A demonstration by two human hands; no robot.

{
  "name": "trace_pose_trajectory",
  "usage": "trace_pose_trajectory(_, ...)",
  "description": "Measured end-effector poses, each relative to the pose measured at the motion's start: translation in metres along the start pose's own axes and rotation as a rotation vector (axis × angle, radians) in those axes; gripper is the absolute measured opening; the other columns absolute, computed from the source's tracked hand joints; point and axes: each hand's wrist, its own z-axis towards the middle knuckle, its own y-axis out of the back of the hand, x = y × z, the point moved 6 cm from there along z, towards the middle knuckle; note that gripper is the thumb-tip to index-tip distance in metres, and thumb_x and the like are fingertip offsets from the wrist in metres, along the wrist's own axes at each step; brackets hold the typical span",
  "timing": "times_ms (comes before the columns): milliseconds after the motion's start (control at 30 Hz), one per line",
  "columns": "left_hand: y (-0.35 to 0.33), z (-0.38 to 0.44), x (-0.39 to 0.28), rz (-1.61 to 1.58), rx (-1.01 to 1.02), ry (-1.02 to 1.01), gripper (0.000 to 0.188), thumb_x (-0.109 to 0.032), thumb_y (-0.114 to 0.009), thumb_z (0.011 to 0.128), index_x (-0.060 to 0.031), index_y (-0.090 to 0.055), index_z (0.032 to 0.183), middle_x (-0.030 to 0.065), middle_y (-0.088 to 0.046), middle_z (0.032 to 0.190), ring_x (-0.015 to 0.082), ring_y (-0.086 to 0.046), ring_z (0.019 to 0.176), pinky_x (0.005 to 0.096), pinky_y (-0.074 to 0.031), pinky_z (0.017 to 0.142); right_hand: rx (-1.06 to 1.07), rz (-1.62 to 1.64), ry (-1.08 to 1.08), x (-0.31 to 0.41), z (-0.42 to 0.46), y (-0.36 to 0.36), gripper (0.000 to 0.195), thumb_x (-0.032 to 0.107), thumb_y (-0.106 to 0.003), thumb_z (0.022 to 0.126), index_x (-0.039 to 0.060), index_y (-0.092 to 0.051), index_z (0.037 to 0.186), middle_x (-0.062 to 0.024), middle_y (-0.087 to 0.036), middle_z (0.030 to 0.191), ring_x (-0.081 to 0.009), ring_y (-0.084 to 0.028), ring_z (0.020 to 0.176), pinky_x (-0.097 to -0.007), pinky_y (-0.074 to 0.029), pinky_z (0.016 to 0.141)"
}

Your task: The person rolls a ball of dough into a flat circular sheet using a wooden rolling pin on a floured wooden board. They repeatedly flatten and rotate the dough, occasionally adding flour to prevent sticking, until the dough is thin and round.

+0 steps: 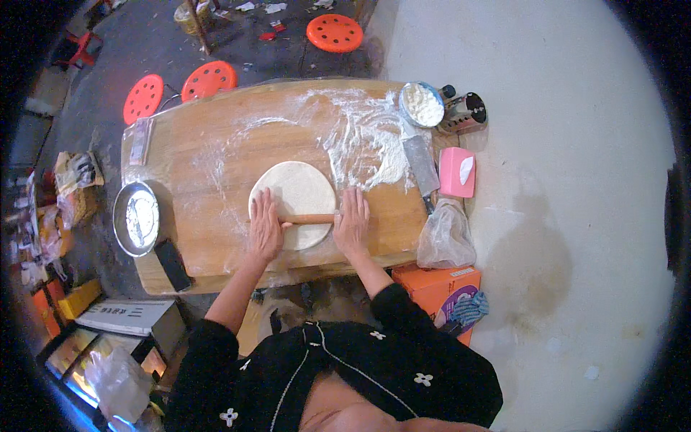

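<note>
A flat round sheet of dough (296, 186) lies on a floured wooden board (210, 237) before me. Across its near part runs a thin wooden rolling pin (309, 219). My left hand (264, 224) covers the pin's left end, fingers stretched forward over the dough's left edge and thumb along the pin. Over the right end lies my right hand (351, 221), just past the dough's right edge, its fingers pointing away from me. Both palms hide the pin's ends. Loose flour (372, 154) is spread beyond my right hand, and a cleaver (421, 164) rests at the board's right side.
A flour bowl (422, 105) and a perforated metal holder (467, 110) stand far right, by the wall. A pink tissue box (449, 173) and plastic bag (447, 237) line the right edge. At left are a metal basin (122, 229) and a black phone (173, 264). Red stools (209, 81) stand beyond.
</note>
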Motion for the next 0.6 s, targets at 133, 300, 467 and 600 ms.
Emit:
trace_pose_trajectory(133, 0.014, 0.105, 0.020, 0.071, -0.204, 0.092, 0.083, -0.026, -0.066, 0.096, 0.0080, -0.023, 0.158, 0.0284, -0.021, 0.168, 0.0437, -0.019, 0.156, 0.0597, -0.017, 0.126, -0.076, -0.194, 0.030, -0.002, 0.110, -0.003, 0.067, 0.022, -0.053, 0.099, -0.0039, -0.034, 0.157, -0.0228, -0.030, 0.167, -0.0426, -0.023, 0.156, -0.0556, -0.017, 0.127)
trace_pose_trajectory(300, 0.029, 0.177, 0.025, 0.067, -0.440, 0.085, 0.079, -0.029, -0.063, 0.097, 0.0091, -0.027, 0.157, 0.0305, -0.024, 0.166, 0.0444, -0.020, 0.156, 0.0574, -0.018, 0.127, -0.204, 0.016, -0.064, -0.017, 0.179, 0.001, 0.063, 0.024, -0.047, 0.101, -0.0068, -0.036, 0.155, -0.0286, -0.028, 0.165, -0.0456, -0.023, 0.155, -0.0544, -0.018, 0.127)
trace_pose_trajectory(467, -0.028, 0.012, 0.018, 0.074, -0.032, -0.053, 0.084, -0.033, -0.064, 0.093, 0.0109, -0.029, 0.156, 0.0305, -0.023, 0.167, 0.0497, -0.021, 0.155, 0.0579, -0.016, 0.127, 0.147, -0.086, 0.152, -0.009, 0.003, -0.002, 0.062, 0.020, -0.051, 0.100, -0.0060, -0.037, 0.154, -0.0278, -0.035, 0.163, -0.0448, -0.029, 0.153, -0.0543, -0.021, 0.126)
trace_pose_trajectory(600, -0.016, 0.014, 0.008, -0.016, -0.074, -0.020, 0.087, -0.029, -0.065, 0.092, 0.0104, -0.024, 0.158, 0.0299, -0.021, 0.168, 0.0494, -0.018, 0.156, 0.0577, -0.016, 0.127, 0.131, -0.050, 0.239, -0.012, 0.018, -0.004, 0.063, 0.019, -0.051, 0.098, -0.0042, -0.037, 0.155, -0.0254, -0.036, 0.163, -0.0436, -0.030, 0.153, -0.0542, -0.022, 0.126)
